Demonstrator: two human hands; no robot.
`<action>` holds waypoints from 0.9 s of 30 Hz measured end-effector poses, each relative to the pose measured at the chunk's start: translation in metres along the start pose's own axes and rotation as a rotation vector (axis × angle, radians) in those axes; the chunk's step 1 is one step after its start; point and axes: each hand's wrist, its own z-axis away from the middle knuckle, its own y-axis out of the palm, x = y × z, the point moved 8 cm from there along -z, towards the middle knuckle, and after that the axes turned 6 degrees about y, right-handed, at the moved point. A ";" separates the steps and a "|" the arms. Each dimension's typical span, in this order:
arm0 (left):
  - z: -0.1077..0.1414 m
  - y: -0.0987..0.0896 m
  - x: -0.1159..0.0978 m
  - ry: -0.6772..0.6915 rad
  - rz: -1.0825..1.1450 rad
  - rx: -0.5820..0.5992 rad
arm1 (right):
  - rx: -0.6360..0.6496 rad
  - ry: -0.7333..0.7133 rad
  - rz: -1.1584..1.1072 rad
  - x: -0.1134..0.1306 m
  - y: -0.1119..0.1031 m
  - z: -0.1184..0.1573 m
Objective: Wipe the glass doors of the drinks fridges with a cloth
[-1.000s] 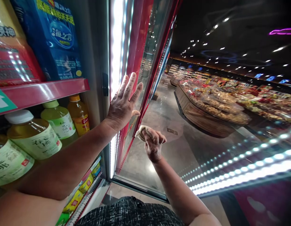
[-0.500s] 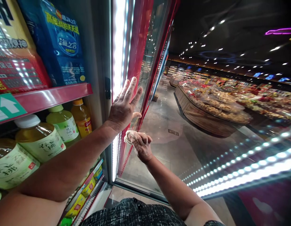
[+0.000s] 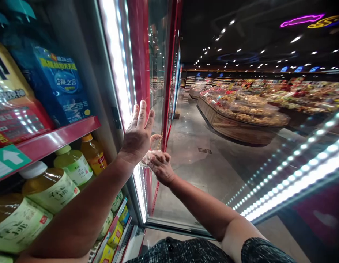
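Note:
My left hand (image 3: 137, 140) is raised with its fingers spread, over the bright light strip (image 3: 118, 62) and red frame edge at the cooler's side wall. Just below it and to its right, my right hand (image 3: 161, 168) is closed around a crumpled pale cloth (image 3: 146, 159). The cloth lies close to the glass side panel (image 3: 157, 51), mostly covered by the fingers. Whether either hand presses on the glass is hard to tell.
Left of my arms, a red-edged shelf (image 3: 62, 137) carries a blue drink pack (image 3: 66, 84), with labelled bottles (image 3: 52, 188) below. A lit glass door (image 3: 301, 171) stands to the right. Beyond the glass is a wooden display stand (image 3: 240, 129) heaped with packaged goods.
The view has turned and levelled. My right hand with the cloth has come up closer to my left hand, which stays spread near the light strip.

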 end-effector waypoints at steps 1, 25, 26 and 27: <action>-0.001 -0.001 0.000 -0.002 0.015 -0.008 | -0.023 0.031 -0.001 -0.004 -0.003 -0.004; 0.004 0.001 0.000 0.041 0.043 -0.135 | -0.267 0.181 0.022 -0.067 -0.095 -0.012; 0.003 0.001 -0.002 0.048 0.034 -0.139 | -0.262 0.177 0.019 -0.067 -0.097 -0.009; 0.003 0.000 -0.004 0.056 0.022 -0.140 | -0.246 0.163 0.018 -0.066 -0.097 -0.004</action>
